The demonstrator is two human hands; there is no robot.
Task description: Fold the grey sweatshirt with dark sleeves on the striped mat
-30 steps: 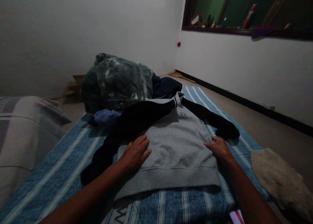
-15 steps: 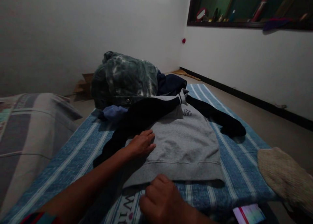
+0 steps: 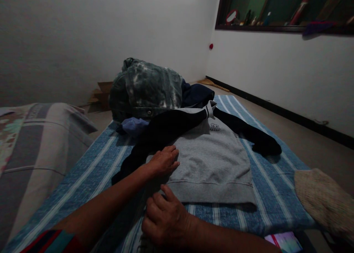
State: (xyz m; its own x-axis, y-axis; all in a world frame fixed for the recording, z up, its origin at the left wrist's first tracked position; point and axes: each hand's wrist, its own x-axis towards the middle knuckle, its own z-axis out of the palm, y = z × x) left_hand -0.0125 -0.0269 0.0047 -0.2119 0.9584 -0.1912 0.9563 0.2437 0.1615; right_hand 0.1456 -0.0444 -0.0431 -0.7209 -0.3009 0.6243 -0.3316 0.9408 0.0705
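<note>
A grey sweatshirt (image 3: 210, 164) with black sleeves, a striped collar and a small dark chest emblem lies front up on the blue striped bed cover (image 3: 271, 194). My left hand (image 3: 164, 160) rests on the left side of its body, fingers stretched out and palm down. Closer to me, my right hand (image 3: 166, 218) is at the left end of the hem, with its fingers curled in and the thumb raised. Whatever those fingers hold, if anything, is hidden beneath them. The left black sleeve (image 3: 163, 129) spreads out past my left hand.
Behind the sweatshirt sits a heaped grey-green mottled garment (image 3: 146, 85), with dark navy cloth (image 3: 197, 94) and a blue cloth (image 3: 135, 127) beside it. A beige knitted item (image 3: 320, 194) lies at the right edge. On the left stands a surface draped in checked cloth (image 3: 49, 135).
My right hand has moved left and slightly up to the hem's left end, and its thumb has lifted. My left hand stays flat on the sweatshirt. The view has shifted slightly.
</note>
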